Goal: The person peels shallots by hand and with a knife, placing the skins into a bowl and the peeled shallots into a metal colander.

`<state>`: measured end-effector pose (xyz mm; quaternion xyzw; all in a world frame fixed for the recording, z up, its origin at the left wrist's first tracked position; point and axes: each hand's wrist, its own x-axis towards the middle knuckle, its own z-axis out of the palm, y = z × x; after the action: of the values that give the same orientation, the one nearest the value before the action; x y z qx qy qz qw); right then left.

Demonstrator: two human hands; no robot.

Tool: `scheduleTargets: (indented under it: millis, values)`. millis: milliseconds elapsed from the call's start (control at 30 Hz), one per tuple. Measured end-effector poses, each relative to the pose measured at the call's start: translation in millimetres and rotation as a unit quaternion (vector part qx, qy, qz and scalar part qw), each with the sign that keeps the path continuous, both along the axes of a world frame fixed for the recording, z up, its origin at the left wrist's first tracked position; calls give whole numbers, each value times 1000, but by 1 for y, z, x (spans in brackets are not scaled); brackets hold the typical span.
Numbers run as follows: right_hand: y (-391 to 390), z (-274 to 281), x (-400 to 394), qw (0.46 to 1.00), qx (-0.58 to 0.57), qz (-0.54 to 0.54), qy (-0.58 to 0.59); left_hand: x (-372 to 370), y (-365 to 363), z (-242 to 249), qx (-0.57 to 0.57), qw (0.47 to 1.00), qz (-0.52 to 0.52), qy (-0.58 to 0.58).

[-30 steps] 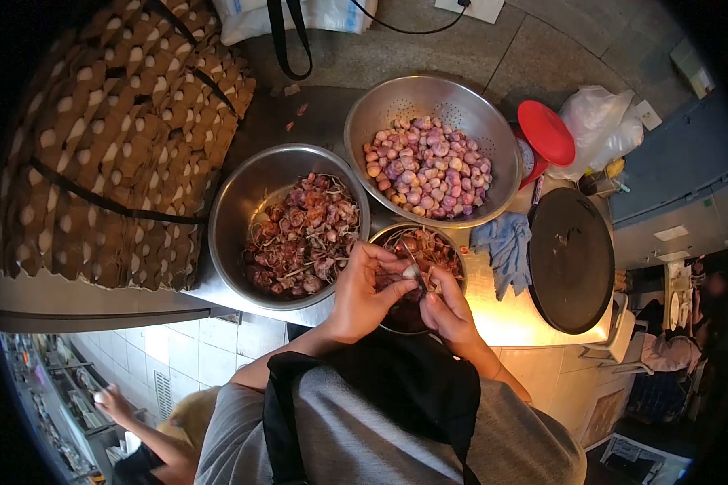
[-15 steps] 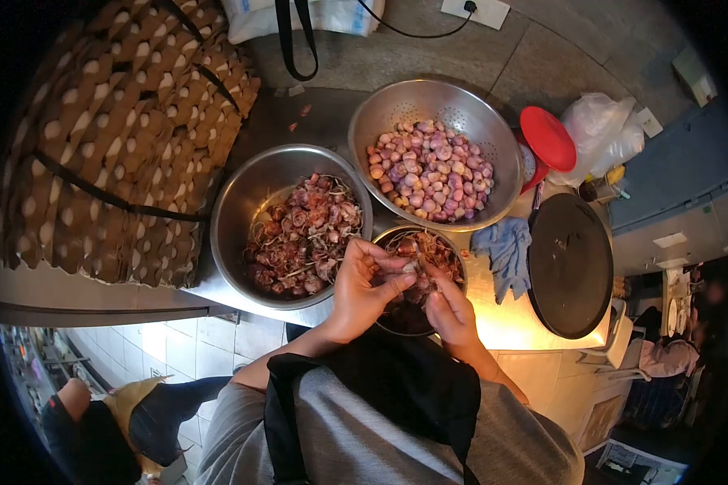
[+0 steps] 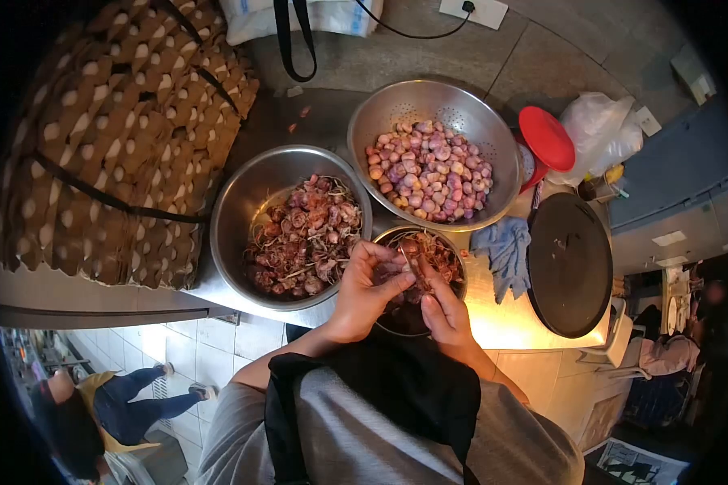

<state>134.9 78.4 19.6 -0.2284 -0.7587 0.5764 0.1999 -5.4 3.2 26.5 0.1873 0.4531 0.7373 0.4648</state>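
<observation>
My left hand [image 3: 362,293] is closed, pinching a shallot [image 3: 398,262] that its fingers partly cover. Close against it, my right hand [image 3: 446,314] grips what looks like a small knife [image 3: 408,259], a thin strip showing at the fingertips. Both hands are above a small metal bowl [image 3: 463,284] containing reddish-brown skins [image 3: 437,252]. To the left stands a large steel bowl [image 3: 225,267] of unpeeled shallots [image 3: 307,230] with dry roots. Behind the hands, a steel colander [image 3: 372,109] holds many peeled pink shallots [image 3: 433,174].
Stacked egg trays [image 3: 113,145] with black straps stand at left. On the right are a blue cloth [image 3: 503,252], a round black tray [image 3: 570,267], a red-topped scale [image 3: 546,139] and plastic bags [image 3: 603,133]. Another person [image 3: 121,408] is at lower left.
My fingers have shifted slightly around the shallot, with the thin strip now more upright. The other person at lower left has moved, and their legs and shoes now show.
</observation>
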Motion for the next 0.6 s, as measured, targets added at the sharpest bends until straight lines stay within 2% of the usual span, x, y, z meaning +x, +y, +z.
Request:
scheduleTargets:
  millis: [33, 100, 133, 167, 233, 300, 333, 400, 500, 567, 600]
  values:
    - [2, -2, -1, 1000, 27, -4, 4, 1, 0, 0, 0, 1000, 4, 11]
    - [2, -1, 1, 999, -49, -13, 3, 2, -1, 1, 1, 999, 11, 32]
    - [0, 5, 2, 988, -152, -17, -1, 2, -1, 3, -2, 1000, 9, 21]
    - [0, 5, 4, 978, -207, -15, -5, 1, -1, 6, -6, 1000, 6, 10]
    - [0, 2, 7, 963, -270, -10, -13, 1, -1, 7, -11, 1000, 1, -3]
    - [1, 1, 7, 982, -191, 5, -11, 0, -2, 6, -14, 1000, -3, -7]
    - [2, 2, 4, 995, -100, 13, -7, 1, -2, 5, -10, 1000, 0, 5]
    - [3, -2, 2, 999, -29, 17, 14, 1, -1, 5, -3, 1000, 7, 29]
    - [3, -10, 1, 988, -143, 7, 61, 1, -1, 4, -5, 1000, 10, 28]
    - [6, -5, 2, 953, -288, 12, 90, 1, 0, 2, -4, 1000, 9, 9]
    - [7, -3, 1, 951, -296, 11, 90, 0, 0, 1, -3, 1000, 8, 0]
